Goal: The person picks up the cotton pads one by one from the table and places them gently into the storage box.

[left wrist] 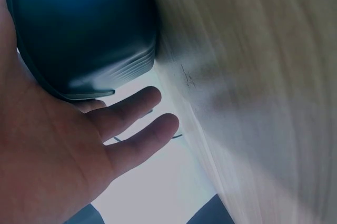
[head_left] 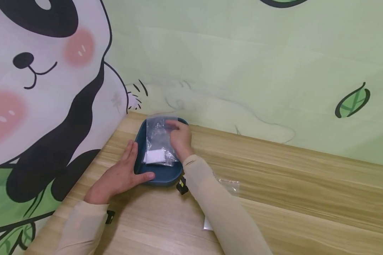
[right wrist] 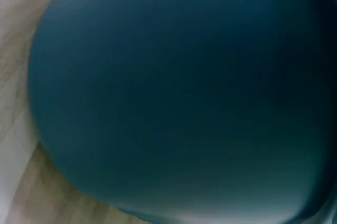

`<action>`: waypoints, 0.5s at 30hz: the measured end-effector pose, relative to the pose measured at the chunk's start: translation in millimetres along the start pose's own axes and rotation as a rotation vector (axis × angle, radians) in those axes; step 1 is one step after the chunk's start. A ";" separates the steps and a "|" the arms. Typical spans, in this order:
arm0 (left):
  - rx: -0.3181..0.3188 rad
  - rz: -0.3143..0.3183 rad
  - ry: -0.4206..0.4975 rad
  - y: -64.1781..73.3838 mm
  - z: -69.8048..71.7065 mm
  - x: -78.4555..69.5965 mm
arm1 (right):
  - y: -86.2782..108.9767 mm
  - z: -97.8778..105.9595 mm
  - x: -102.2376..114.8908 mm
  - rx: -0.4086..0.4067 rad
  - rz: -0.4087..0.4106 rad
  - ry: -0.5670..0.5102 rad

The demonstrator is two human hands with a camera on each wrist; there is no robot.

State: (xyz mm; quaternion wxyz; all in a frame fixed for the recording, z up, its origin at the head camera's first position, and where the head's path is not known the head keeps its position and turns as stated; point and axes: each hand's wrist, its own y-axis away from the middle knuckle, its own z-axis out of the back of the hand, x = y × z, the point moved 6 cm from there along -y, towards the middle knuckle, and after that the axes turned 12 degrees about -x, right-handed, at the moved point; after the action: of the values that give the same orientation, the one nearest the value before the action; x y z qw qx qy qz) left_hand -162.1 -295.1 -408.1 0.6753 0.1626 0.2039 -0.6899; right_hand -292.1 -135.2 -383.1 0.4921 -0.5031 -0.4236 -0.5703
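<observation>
A dark blue basin [head_left: 162, 177] with a rounded rim sits on the wooden table. My left hand [head_left: 121, 176] lies along its left side, fingers straight outside the wall and thumb over the near rim. In the left wrist view, the palm is against the rim of the basin [left wrist: 84, 29]. Inside the basin is a clear plastic bag [head_left: 156, 138] with a white rectangular piece [head_left: 155, 156] toward its near end. My right hand [head_left: 181, 139] pinches the bag near its far right edge; the thumb is largely hidden. Blue basin surface [right wrist: 168, 92] fills most of the right wrist view.
Another clear bag [head_left: 231, 186] lies on the table [head_left: 290, 170], partly under the right forearm. Small black wrist-camera pieces [head_left: 182, 186] show beside the wrists. A green printed backdrop [head_left: 242, 71] with a panda [head_left: 44, 88] borders the table at the back and left.
</observation>
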 end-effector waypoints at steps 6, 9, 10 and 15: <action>0.001 0.008 -0.003 0.2 0.0 0.1 | -1.6 -2.1 -2.9 0.002 -0.041 -0.031; 0.000 0.006 -0.003 0.0 -0.3 0.1 | -1.4 -3.7 -4.1 0.015 -0.067 0.020; 0.000 0.006 -0.003 -0.2 -0.4 0.3 | -1.3 -4.4 -4.8 0.022 -0.078 0.038; 0.006 0.014 -0.001 -1.3 -0.9 -0.2 | 0.5 -8.3 -8.3 0.081 -0.126 0.092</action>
State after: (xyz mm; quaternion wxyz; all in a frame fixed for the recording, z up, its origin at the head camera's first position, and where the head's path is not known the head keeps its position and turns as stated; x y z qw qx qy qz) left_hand -163.4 -294.5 -408.7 0.6799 0.1656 0.2002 -0.6857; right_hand -292.8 -142.3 -392.4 0.4941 -0.4285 -0.4541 -0.6050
